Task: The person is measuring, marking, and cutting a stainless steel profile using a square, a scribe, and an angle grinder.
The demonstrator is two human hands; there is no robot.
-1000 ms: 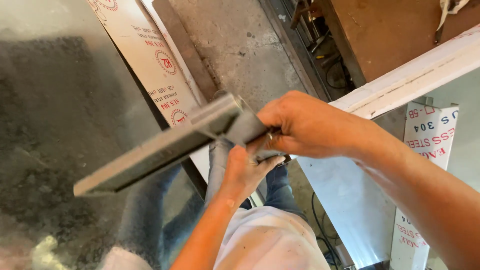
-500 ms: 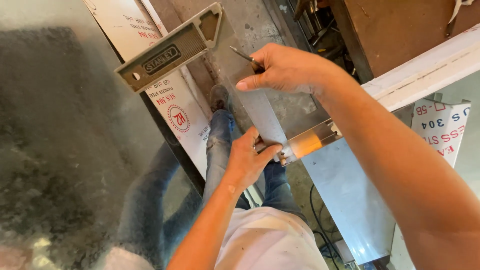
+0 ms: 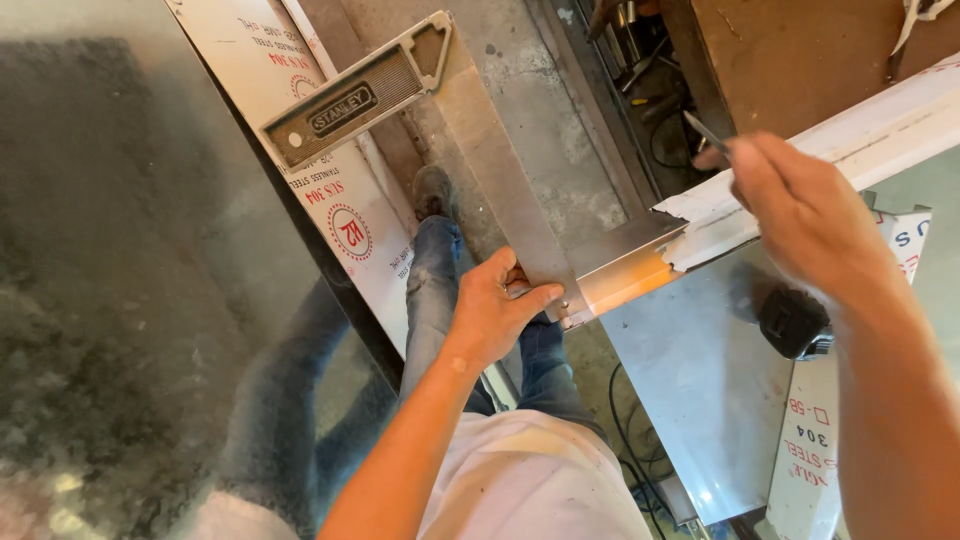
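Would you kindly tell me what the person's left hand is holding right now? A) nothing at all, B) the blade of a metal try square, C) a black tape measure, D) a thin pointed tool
B: the left hand grips the flat blade of the try square near the sheet-metal corner, while the thin pointed tool is in the right hand.

Try square (image 3: 480, 170) across the metal sheet's (image 3: 700, 400) corner, between left hand (image 3: 495, 310) and right hand (image 3: 800, 215).

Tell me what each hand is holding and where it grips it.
The left hand grips the try square by the lower end of its blade. The right hand pinches a thin pointed tool near its back end, tip free.
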